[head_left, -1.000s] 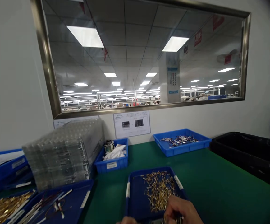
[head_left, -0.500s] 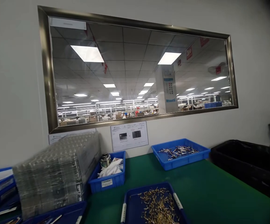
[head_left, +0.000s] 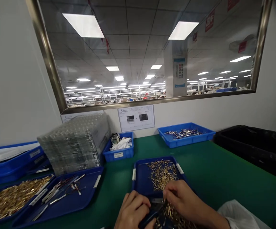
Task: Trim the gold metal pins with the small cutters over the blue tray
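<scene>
A blue tray [head_left: 138, 178] in front of me holds several small gold metal pins [head_left: 162, 175]. My left hand [head_left: 132, 210] is curled round a small dark holder [head_left: 155, 207] at the tray's near edge. My right hand [head_left: 183, 198] rests over the pins with its fingertips pinched together beside the holder; what they pinch is too small to name. A white sleeve [head_left: 240, 216] covers my right forearm.
A stack of clear plastic trays [head_left: 74, 144] stands at the left. Blue trays hold gold parts [head_left: 11, 198] and thin tools [head_left: 59, 192]. A small blue bin [head_left: 120, 149] and another blue tray [head_left: 185, 135] stand by the wall. A black bin [head_left: 254, 148] sits at the right.
The view rose toward the window, then dropped back to the table. Both hands, out of sight half a second ago, now show over the near tray.
</scene>
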{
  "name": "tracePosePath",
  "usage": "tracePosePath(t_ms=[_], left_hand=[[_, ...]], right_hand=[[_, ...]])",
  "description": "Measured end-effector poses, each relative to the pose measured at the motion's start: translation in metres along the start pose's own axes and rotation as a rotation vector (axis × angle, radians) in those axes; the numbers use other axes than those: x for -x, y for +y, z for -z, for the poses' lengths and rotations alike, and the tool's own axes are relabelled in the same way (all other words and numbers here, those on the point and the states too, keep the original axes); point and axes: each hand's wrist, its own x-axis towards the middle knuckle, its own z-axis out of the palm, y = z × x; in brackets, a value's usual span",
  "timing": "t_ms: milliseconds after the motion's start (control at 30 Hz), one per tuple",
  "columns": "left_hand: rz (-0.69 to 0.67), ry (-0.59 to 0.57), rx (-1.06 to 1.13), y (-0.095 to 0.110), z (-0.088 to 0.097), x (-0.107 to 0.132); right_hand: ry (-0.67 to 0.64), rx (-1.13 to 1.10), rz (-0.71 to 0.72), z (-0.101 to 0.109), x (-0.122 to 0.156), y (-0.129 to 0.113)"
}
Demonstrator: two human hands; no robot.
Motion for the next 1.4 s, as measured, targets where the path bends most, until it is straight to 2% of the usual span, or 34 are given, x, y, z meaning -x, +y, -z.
tracePosePath(t_ms=[133, 433, 733, 900, 1100, 1300, 1400], left_hand=[[0.092, -0.024, 0.034, 0.003, 0.003, -0.001], [0.099, -0.036, 0.059, 0.005, 0.005, -0.003], [0.115, -0.05, 0.08, 0.006, 0.006, -0.002], [0.105, -0.039, 0.061, 0.005, 0.005, -0.004], [0.156, -0.073, 0.067, 0.005, 0.006, -0.004], [0.138, -0.05, 0.101, 0.006, 0.006, -0.002], [0.131, -0.038, 0.097, 0.006, 0.006, -0.002]], right_hand=[[-0.063, -0.169, -0.038, 0.0, -0.003, 0.003], [-0.033, -0.255, 0.054, 0.003, 0.001, 0.003], [-0.122, -0.449, -0.089, 0.001, -0.004, 0.008], [-0.143, -0.523, -0.113, 0.002, -0.003, 0.008], [-0.153, -0.697, -0.21, -0.002, -0.006, 0.012], [-0.166, -0.784, -0.236, -0.003, -0.006, 0.011], [-0.159, -0.737, -0.225, -0.001, -0.005, 0.011]])
